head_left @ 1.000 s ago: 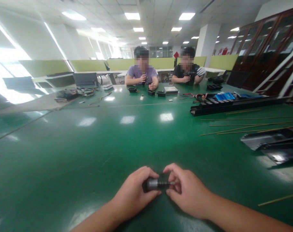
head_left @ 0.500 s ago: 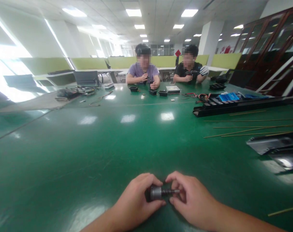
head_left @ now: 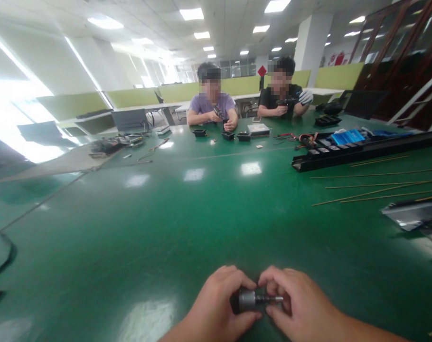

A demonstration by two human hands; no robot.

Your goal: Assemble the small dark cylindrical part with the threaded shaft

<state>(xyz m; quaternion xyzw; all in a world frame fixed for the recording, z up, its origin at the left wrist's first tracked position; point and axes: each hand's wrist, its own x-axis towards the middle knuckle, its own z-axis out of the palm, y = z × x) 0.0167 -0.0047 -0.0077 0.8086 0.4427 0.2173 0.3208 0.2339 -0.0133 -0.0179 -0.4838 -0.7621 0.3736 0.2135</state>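
Above the glossy green tabletop (head_left: 159, 228), the left hand (head_left: 225, 301) has its fingers wrapped around a grey-and-black cylindrical tool (head_left: 247, 300); the right hand (head_left: 297, 301) curls its fingers loosely around the slim metal tip, contact unclear.

Across the green counter (head_left: 187, 223) sit a person in purple (head_left: 216, 103) and a person in black (head_left: 267, 100). Black trays (head_left: 243, 137) lie near the former. At the right, a blue packet (head_left: 348, 137) (a glossy one) lies by a long black channel (head_left: 344, 157), near thin rods (head_left: 380, 184). Yellow-green partitions (head_left: 339, 76) stand behind.
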